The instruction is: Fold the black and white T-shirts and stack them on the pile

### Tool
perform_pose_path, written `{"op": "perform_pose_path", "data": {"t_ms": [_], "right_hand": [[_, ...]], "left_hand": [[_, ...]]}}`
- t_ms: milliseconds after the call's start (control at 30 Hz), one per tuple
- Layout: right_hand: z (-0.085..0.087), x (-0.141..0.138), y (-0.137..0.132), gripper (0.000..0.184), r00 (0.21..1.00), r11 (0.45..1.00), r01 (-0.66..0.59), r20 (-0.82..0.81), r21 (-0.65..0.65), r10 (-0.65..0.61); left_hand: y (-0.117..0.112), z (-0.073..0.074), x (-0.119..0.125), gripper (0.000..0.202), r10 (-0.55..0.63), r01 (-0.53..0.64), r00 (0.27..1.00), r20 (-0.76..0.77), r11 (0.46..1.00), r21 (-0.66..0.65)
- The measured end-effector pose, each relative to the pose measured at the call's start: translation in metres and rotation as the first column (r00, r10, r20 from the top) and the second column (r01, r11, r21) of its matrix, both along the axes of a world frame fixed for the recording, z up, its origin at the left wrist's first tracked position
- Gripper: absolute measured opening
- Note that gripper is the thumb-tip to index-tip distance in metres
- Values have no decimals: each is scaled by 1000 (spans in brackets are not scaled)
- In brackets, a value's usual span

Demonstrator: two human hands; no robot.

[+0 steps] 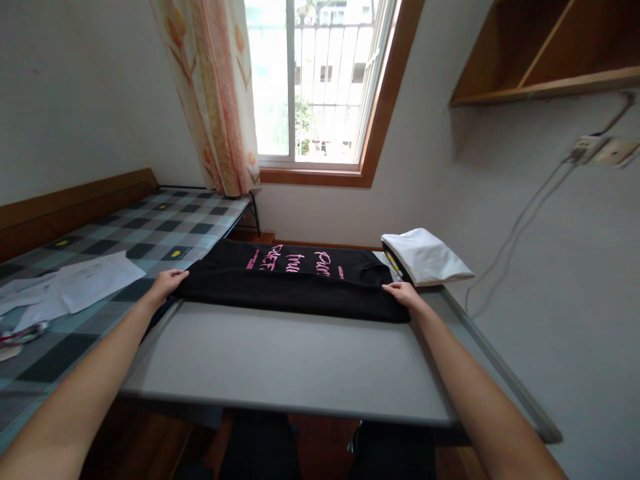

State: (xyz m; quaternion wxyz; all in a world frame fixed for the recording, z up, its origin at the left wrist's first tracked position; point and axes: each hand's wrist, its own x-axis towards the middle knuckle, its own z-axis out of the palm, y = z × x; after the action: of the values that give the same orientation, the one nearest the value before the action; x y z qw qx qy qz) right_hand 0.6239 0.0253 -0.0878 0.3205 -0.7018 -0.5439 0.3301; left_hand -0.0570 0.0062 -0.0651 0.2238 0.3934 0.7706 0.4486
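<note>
Black pink-lettered garment (295, 297): seems soft, light, best gripped at its folded ends, where left hand (168, 284) and right hand (405, 295) pinch it.

Both hands (167, 285) grip a folded black garment (295, 297) on the table (300, 363).
</note>
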Motion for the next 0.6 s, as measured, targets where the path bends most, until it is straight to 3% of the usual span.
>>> {"op": "perform_pose_path", "data": {"t_ms": [133, 267, 400, 600], "right_hand": [[-3, -3, -1, 23, 998, 996, -9, 64, 89, 3], [-6, -5, -1, 26, 984, 978, -98, 163, 186, 68], [-8, -5, 5, 26, 969, 981, -134, 227, 142, 100], [-14, -4, 8, 24, 963, 985, -124, 254, 122, 89]], "left_hand": [[1, -6, -2, 20, 28, -28, 999, 17, 1000, 8], [0, -7, -2, 25, -17, 17, 1000, 14, 1000, 19], [-4, -7, 1, 26, -62, 61, 998, -31, 998, -6], [-4, -11, 6, 21, 18, -19, 987, -158, 1000, -2]]}}
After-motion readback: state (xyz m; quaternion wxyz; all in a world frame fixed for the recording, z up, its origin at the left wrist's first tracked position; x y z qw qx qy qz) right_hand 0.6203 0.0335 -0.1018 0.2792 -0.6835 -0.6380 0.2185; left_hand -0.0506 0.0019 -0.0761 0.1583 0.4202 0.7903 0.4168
